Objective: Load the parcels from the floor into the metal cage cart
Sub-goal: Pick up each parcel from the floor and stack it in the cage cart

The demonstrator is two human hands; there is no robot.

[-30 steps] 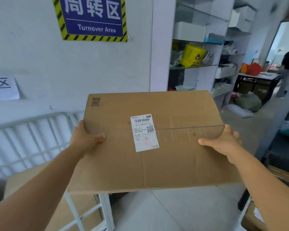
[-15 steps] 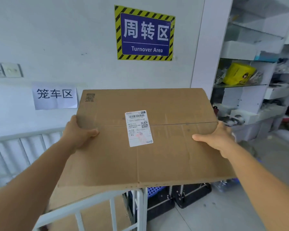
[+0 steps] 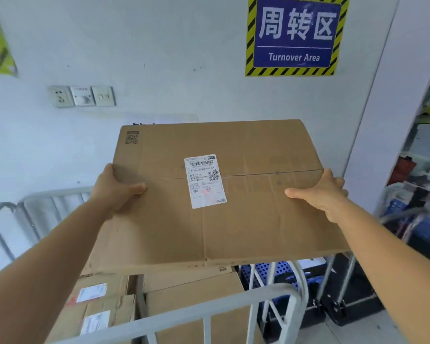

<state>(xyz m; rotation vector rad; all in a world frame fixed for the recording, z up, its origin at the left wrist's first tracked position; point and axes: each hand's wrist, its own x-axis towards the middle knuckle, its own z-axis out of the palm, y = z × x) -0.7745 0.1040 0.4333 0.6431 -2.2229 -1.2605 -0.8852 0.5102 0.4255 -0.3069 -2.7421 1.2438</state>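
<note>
A large flat cardboard parcel (image 3: pixel 246 219) with a white shipping label is held out in front of me, over the grey metal cage cart (image 3: pixel 209 312). My left hand (image 3: pixel 117 188) grips its left edge, thumb lying on top. My right hand (image 3: pixel 320 192) grips the right edge the same way. Inside the cart lie several cardboard parcels (image 3: pixel 102 306) with white labels, below the one I hold. The cart's near rail crosses the bottom of the view and its far rail (image 3: pixel 55 197) stands against the wall.
A grey wall with a blue "Turnover Area" sign (image 3: pixel 293 36) and sockets (image 3: pixel 81 96) is straight ahead. To the right of the cart stand a blue crate (image 3: pixel 266 269), black cases (image 3: pixel 345 301) and cluttered shelves (image 3: pixel 422 170).
The view has turned left and come nearer to the cart. The parcel now hangs over the cart's inside, and the parcels lying in it have come into sight. Both hands keep their grip.
</note>
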